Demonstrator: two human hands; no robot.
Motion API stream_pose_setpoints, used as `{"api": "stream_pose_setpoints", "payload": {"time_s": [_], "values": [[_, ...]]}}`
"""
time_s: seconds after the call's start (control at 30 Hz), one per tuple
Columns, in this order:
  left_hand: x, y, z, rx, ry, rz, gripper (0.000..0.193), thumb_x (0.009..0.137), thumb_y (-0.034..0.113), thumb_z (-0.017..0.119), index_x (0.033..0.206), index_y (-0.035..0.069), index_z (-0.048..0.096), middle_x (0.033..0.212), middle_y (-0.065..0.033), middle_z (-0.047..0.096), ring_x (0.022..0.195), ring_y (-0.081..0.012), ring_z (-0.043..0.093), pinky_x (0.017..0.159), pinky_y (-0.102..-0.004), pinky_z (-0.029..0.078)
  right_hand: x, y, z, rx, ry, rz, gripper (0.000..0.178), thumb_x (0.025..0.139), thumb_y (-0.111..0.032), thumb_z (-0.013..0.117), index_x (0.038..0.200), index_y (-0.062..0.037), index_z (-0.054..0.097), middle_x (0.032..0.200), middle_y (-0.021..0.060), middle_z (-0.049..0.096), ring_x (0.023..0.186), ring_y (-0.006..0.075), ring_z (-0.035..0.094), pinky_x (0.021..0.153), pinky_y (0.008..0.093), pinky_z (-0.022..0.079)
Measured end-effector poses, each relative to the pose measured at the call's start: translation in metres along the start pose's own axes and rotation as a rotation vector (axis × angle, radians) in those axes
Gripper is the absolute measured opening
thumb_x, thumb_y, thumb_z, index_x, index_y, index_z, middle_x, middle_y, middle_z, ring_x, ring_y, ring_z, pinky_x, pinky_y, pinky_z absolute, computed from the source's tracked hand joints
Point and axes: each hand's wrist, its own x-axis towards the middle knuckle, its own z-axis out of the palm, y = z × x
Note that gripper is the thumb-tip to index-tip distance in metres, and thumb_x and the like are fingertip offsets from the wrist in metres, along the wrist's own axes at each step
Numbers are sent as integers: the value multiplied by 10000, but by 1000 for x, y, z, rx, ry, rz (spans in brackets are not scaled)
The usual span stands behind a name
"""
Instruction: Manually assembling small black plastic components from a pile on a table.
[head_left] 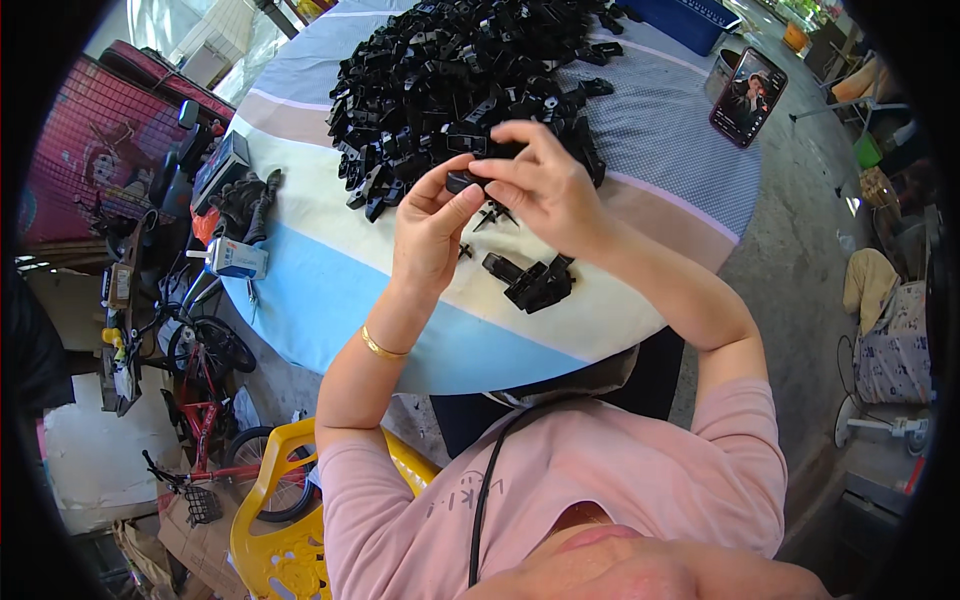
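Between my two hands, above the near side of the pile, is a small black plastic part [460,182]. The thumb and fingers of my left hand [430,215] pinch it. My right hand [545,190] comes at it from the right, with thumb and forefinger closed at its edge and the other fingers lifted. Whether the right fingertips hold the part itself or something tiny on it, I cannot make out. Past my hands spreads a large heap of black plastic parts [440,90]. Nearer me, a few black pieces [535,283] lie together on the striped cloth.
The round table wears a striped cloth [330,310]. A phone [748,97] leans against a can at the right, near a blue basket [685,20]. On the left edge are a small white-blue carton [238,258] and a dark cloth bundle [245,205]. A yellow chair [275,520] stands beside me.
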Motion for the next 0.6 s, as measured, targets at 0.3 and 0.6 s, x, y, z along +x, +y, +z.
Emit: {"api": "stream_pose_setpoints", "payload": {"time_s": [0.3, 0.6], "values": [[-16, 1, 24, 1285, -593, 298, 426, 710, 130, 727, 1098, 41, 576, 868, -128, 614, 776, -216, 565, 706, -311, 467, 18, 46, -105, -520, -414, 635, 262, 742, -257, 678, 804, -4, 644, 735, 116, 651, 686, 232, 630, 638, 323, 488], [14, 18, -17, 1520, 95, 489, 200, 732, 135, 708, 888, 25, 650, 844, -108, 594, 688, -209, 576, 626, -287, 473, 13, 44, -87, -537, -463, 541, 341, 689, -117, 680, 998, -28, 566, 693, 82, 607, 628, 216, 581, 592, 324, 464]]}}
